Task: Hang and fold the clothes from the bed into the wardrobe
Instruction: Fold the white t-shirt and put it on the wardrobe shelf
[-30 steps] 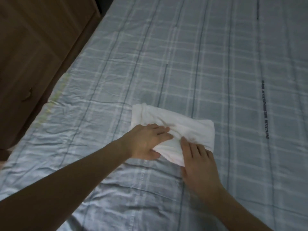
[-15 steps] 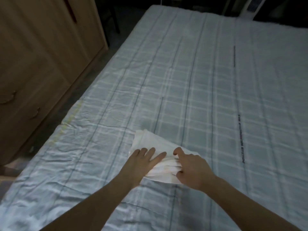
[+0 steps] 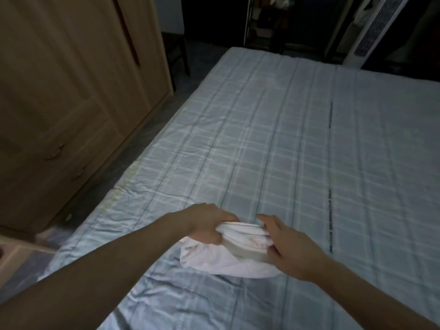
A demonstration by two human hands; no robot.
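Note:
A folded white garment (image 3: 228, 258) is held just above the near part of the bed (image 3: 297, 144), which has a pale blue checked sheet. My left hand (image 3: 207, 225) grips the garment's left end, fingers curled round the folded layers. My right hand (image 3: 288, 246) holds its right end, thumb on top and fingers beneath. A loose flap of the cloth hangs below and touches the sheet. The wooden wardrobe (image 3: 71, 91) stands at the left with its doors closed.
A strip of dark floor (image 3: 123, 167) runs between bed and wardrobe. Drawer handles (image 3: 56, 152) show low on the wardrobe. A white tower fan (image 3: 373, 29) stands beyond the bed's far right corner. A pale box (image 3: 16, 253) sits at the lower left.
Both hands went from pressing flat on the garment to gripping its ends and lifting it off the sheet. The view has tilted up, showing more of the wardrobe and the room.

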